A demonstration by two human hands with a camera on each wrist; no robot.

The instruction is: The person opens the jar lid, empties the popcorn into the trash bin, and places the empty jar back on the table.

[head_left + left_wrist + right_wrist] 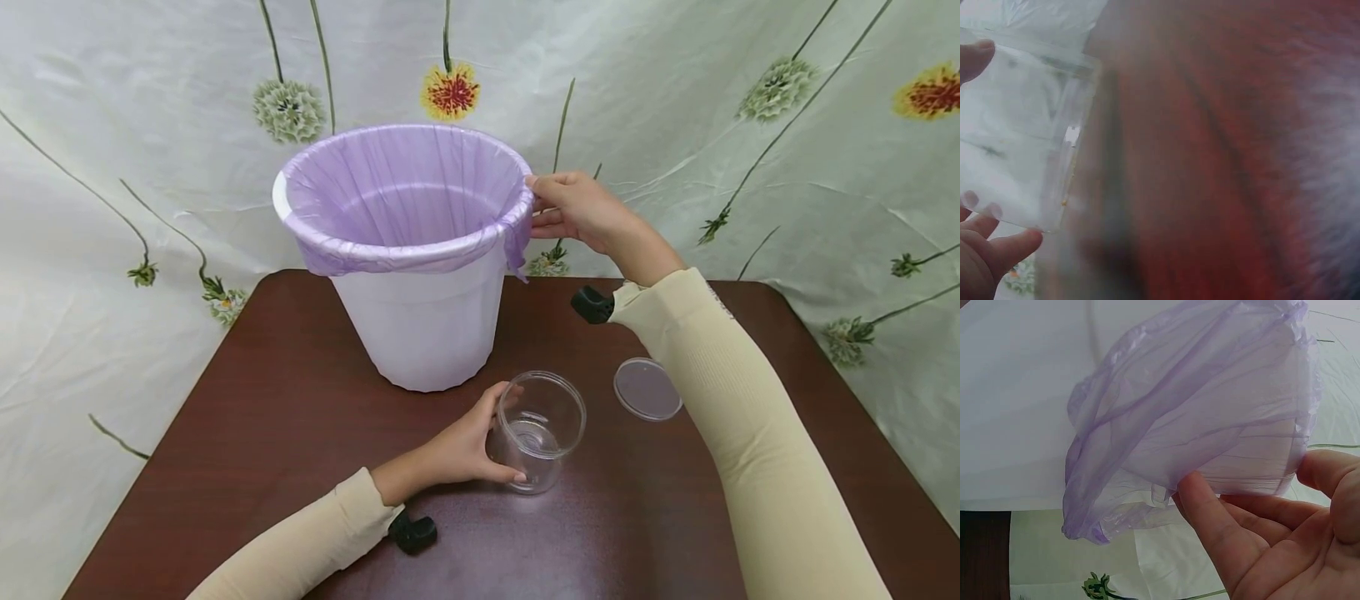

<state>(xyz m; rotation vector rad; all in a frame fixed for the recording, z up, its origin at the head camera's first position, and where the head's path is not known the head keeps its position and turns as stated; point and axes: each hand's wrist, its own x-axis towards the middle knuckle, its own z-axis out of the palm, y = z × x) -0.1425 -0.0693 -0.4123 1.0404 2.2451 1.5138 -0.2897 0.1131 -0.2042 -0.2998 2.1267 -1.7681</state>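
A white trash bin (423, 329) stands upright on the table, lined with a thin purple plastic bag (405, 196) folded over its rim. My right hand (581, 212) grips the bin's rim at its right side, thumb on top and fingers under the folded bag. In the right wrist view the loose bag edge (1147, 406) hangs beside those fingers. Closer to me, my left hand (461, 446) holds a clear plastic jar (551, 429) by its left side, thumb in front and fingers behind. The jar has no lid on and nothing shows inside it.
A round clear lid (647, 390) lies on the table right of the jar, partly covered by my right sleeve (750, 417). The dark red-brown table (247, 433) meets a flowered cloth (660, 100) hanging behind it. Black wrist camera mounts (592, 305) stick out at both cuffs.
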